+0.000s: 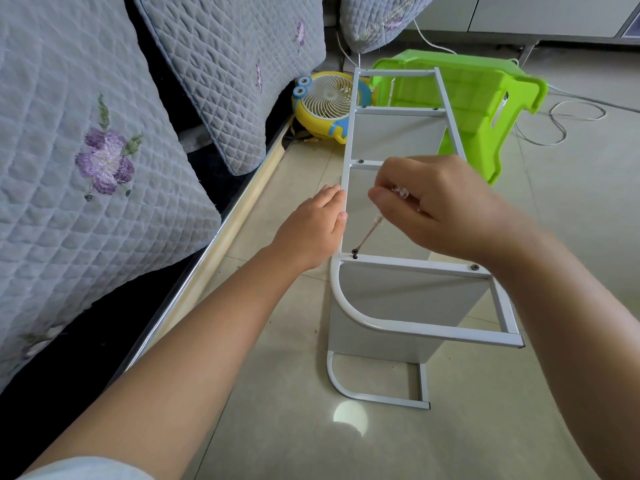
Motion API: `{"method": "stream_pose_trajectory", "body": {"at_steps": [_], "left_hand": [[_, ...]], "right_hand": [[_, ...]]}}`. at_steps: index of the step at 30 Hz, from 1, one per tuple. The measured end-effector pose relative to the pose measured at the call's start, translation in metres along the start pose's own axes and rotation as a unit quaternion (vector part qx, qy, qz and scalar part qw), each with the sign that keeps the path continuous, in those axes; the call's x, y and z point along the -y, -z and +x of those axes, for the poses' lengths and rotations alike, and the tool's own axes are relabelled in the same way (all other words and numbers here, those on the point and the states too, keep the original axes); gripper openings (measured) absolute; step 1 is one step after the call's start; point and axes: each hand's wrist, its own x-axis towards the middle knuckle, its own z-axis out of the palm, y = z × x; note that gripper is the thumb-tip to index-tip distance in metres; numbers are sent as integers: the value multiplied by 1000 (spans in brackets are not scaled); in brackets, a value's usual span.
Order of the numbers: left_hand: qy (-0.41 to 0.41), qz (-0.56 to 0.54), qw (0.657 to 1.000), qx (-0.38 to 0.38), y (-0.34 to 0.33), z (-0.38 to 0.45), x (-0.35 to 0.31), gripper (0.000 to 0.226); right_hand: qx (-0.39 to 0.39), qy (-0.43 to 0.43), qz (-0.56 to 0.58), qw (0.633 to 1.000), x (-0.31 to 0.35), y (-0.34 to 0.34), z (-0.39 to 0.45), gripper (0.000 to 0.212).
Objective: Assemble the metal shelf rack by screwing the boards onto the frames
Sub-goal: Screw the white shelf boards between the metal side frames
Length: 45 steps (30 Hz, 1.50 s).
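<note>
A: Head view first. Where is the rack?

B: The shelf rack point(412, 216) lies on its side on the tiled floor point(346, 427), just beside the quilted sofa point(86, 150). Its white upper frame point(349, 313) faces up, with grey boards point(408, 303) standing beneath the crossbars.

A: And the hands?

B: The left hand point(311, 230) rests against the frame's long left rail, fingers bent round it. The right hand point(436, 209) is above the rack, fingers curled round a clear-handled screwdriver point(370, 230). Its tip sits on a dark screw point(354, 252) at the left end of the near crossbar.

A: Anything beyond the rack?

B: A green plastic stool point(485, 98) tipped over at its far end, and a yellow fan point(325, 105) left of that.
</note>
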Motion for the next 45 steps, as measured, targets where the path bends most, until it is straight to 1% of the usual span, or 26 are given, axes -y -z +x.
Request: {"method": "stream_pose_trajectory", "body": {"at_steps": [2,4,6,8,11,12,14,15,17,19,21,22,24,25,28,29,31,34,36,37,38,40,41,43,45], "left_hand": [[6,3,1000,5,0,0,0,45],[10,3,1000,8,0,0,0,47],[16,-2,1000,13,0,0,0,46],[20,-6,1000,17,0,0,-1,43],[17,-5,1000,17,0,0,0,40],[18,-5,1000,19,0,0,0,41],[21,-6,1000,21,0,0,0,42],[24,-6,999,22,0,0,0,43],[27,-5,999,24,0,0,0,45],[25,-3,999,21,0,0,0,43],[26,0,999,22,0,0,-1,44],[26,1,999,23,0,0,-1,45],[24,0,1000,20,0,0,-1,46],[20,-2,1000,18,0,0,-1,46],[16,-7,1000,22,0,0,-1,47],[19,-4,1000,24,0,0,-1,47],[20,9,999,25,2,-2,-4,46],[13,34,999,29,6,-2,-7,44],[-3,59,998,33,8,-2,-8,43],[-7,74,997,35,9,-1,-9,42],[-4,87,995,40,9,-1,-9,41],[6,108,993,47,10,-1,-9,40],[6,118,992,48,10,0,-9,42],[-3,133,990,50,7,3,-6,46],[5,136,989,62,6,5,-3,50]], "right_hand": [[69,-36,14,997,0,9,2,26],[106,-48,1,993,2,13,2,25],[114,-39,-22,992,5,15,5,29],[121,-47,-26,991,8,19,10,27],[152,-90,-65,982,10,22,20,27],[157,-101,-87,979,11,21,24,30],[159,-118,-140,970,14,18,30,44],[155,-128,-155,967,15,17,31,46],[148,-149,-133,969,14,14,31,41],[156,-164,-62,972,12,14,28,29],[176,-169,-5,970,14,18,25,23],[185,-169,2,968,14,19,25,21],[200,-155,-37,967,14,22,24,17],[205,-149,-74,965,15,24,25,18],[212,-162,-171,949,19,26,29,42],[206,-160,-182,948,20,25,29,45],[197,-156,-145,957,19,21,26,37],[234,-166,-46,957,25,24,22,20],[249,-188,-32,950,27,28,21,14],[252,-186,-52,948,27,29,21,12],[254,-176,-85,947,27,31,21,14],[249,-167,-161,940,26,32,24,37],[233,-173,-185,939,26,31,25,48],[196,-182,-200,943,24,25,24,52],[182,-185,-166,951,20,21,22,46]]}}
